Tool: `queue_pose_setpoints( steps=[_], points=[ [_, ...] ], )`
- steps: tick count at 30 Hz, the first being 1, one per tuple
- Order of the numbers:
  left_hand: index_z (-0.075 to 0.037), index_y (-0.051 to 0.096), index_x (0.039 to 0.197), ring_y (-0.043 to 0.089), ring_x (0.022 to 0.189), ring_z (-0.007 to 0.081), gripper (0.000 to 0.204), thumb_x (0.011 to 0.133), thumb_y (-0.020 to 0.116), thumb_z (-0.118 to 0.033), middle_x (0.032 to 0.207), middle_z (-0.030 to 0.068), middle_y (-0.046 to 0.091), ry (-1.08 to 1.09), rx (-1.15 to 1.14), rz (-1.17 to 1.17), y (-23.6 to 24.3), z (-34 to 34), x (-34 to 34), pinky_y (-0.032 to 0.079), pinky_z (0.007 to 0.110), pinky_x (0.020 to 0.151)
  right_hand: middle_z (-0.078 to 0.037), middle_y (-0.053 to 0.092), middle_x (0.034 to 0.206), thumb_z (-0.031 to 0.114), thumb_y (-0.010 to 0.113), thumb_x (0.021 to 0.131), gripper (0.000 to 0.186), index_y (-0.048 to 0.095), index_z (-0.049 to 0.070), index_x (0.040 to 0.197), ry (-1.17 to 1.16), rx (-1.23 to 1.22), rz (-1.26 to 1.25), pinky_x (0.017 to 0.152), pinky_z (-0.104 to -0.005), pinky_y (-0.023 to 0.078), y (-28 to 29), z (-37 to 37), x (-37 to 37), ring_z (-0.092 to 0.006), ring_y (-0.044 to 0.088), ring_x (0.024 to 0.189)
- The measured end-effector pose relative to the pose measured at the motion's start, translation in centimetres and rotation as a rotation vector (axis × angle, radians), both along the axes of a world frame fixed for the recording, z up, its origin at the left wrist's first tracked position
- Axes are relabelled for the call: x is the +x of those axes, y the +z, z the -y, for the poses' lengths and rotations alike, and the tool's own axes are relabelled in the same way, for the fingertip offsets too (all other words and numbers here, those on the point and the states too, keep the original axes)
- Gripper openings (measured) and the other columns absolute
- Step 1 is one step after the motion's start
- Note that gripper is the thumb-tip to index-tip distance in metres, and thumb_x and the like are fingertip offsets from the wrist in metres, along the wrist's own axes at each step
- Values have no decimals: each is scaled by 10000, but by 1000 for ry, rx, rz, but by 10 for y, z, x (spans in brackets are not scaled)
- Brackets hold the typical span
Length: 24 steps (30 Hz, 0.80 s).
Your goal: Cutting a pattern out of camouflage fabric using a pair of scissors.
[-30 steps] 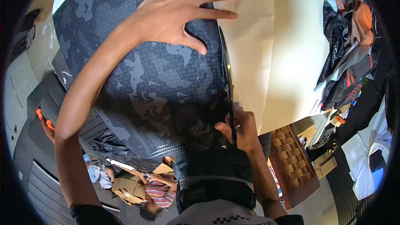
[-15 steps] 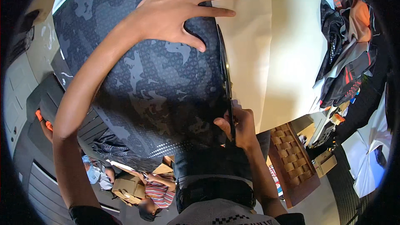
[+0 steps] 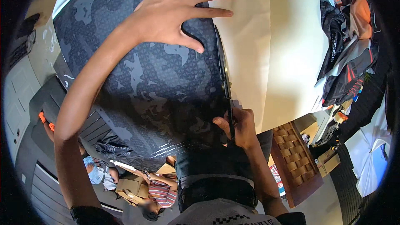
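A dark camouflage-patterned fabric (image 3: pixel 141 79) lies over a cream sheet of paper (image 3: pixel 266 50) on a table. My left hand (image 3: pixel 175 12) presses flat on the fabric near its right edge, fingers spread. My right hand (image 3: pixel 239 127) grips the handles of black scissors (image 3: pixel 223 75), whose blades run along the fabric's right edge where it meets the paper. The blades look nearly closed.
A heap of dark, orange and grey garments (image 3: pixel 348 46) sits at the table's right side. Below the table edge stands a brown woven box (image 3: pixel 298 158). A person in a striped shirt (image 3: pixel 160 191) sits low on the floor beside cardboard. A white cloth (image 3: pixel 371 154) lies far right.
The scissors and my right hand have crept slightly forward along the fabric edge. My left hand stays pressed on the fabric.
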<state>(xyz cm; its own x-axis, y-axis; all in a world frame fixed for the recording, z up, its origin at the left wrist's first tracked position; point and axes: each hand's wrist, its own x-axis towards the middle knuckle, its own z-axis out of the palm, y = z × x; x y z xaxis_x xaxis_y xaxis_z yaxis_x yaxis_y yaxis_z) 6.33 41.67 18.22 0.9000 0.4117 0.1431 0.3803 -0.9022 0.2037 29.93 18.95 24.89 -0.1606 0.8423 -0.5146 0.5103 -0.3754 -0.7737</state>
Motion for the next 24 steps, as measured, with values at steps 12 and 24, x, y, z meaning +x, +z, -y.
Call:
queue_pose_setpoints(
  steps=[12, 24],
  points=[
    [-235, 504, 1421, 236, 1472, 284, 874, 759, 504, -807, 1551, 8, 366, 39, -67, 30, 6, 1, 1, 182, 535, 1183, -40, 467, 497, 408, 805, 787, 518, 522, 23, 585, -20, -97, 19, 467, -302, 339, 3, -2, 3, -165, 368, 446],
    [-220, 504, 1417, 272, 1456, 314, 893, 749, 525, -812, 1538, 27, 390, 21, 23, 17, -5, -45, -18, 231, 562, 1161, -10, 424, 507, 470, 795, 766, 539, 534, 22, 623, 3, -157, -68, 484, -289, 327, 7, -21, 4, -145, 360, 476]
  ],
)
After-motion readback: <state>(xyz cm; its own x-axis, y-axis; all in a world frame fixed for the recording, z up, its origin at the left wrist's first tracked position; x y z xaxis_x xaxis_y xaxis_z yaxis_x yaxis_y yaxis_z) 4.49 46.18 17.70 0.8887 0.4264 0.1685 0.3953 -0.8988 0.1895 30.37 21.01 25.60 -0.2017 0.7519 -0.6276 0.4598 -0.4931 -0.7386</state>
